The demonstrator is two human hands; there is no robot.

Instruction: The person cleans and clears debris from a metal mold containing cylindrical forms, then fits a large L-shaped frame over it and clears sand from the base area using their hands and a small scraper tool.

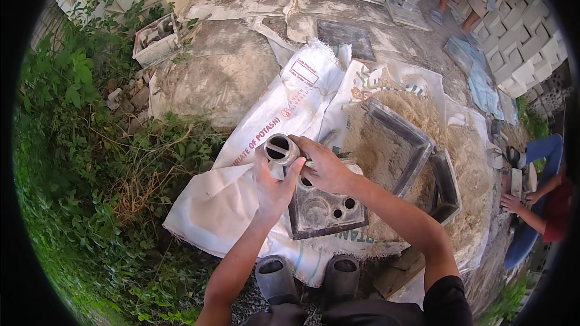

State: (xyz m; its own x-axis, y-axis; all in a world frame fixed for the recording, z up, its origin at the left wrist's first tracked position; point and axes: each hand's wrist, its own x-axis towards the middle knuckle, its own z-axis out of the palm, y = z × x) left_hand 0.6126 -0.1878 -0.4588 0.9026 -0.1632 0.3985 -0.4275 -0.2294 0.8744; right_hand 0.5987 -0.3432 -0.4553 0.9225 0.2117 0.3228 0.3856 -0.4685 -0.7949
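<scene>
My left hand (275, 188) grips a short grey tube-like piece (290, 156) from its left and below. A thin bar crosses the open round end of the tube. From the right, my right hand (329, 170) has its fingers closed on the same piece. Just under my hands lies a dark square mould (318, 210), dusty with grey powder, with several round holes and a round recess in its face. Part of the mould's far side is hidden by my right hand and forearm. White printed sacks (241, 191) are spread beneath it.
Right of my hands, a dark rectangular frame (402, 122) rests in sandy powder (371, 145), beside another frame (446, 187). Weeds (90, 163) and a plastic tub (156, 41) are at left. Patterned blocks (525, 39) stand far right. Other people work at right and far right.
</scene>
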